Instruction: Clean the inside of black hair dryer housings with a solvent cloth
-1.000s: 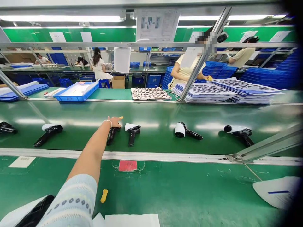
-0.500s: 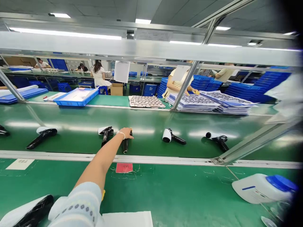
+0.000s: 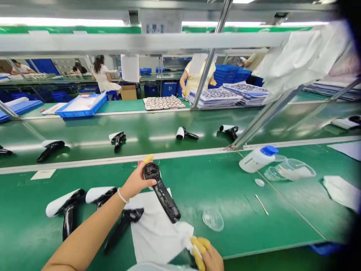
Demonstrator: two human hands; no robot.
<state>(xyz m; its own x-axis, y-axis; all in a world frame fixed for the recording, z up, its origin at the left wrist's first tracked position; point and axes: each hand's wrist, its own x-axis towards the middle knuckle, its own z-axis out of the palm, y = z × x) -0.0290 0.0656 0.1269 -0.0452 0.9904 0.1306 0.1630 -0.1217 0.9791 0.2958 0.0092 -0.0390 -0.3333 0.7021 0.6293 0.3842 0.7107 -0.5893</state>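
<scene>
My left hand [image 3: 135, 181] grips a black hair-dryer body [image 3: 161, 192] by its round head and holds it above a white cloth [image 3: 156, 229] on the green bench. A yellow finger cot covers one left fingertip. My right hand [image 3: 208, 255], with yellow finger cots, is closed on a corner of the white cloth at the bottom edge. Three more dryer bodies [image 3: 67, 203] lie on the bench to the left. Others [image 3: 117, 137] ride the conveyor belt beyond.
A white bottle with a blue cap [image 3: 256, 159], a clear dish [image 3: 290, 170] and a small clear lid [image 3: 213, 219] sit to the right. A slanted metal post [image 3: 262, 118] rises from the belt rail. Across the belt, people work at stacked trays [image 3: 225, 97].
My left hand took a dryer body off the belt and drew it back over the cloth. The view dropped toward the bench, and my right hand came into sight.
</scene>
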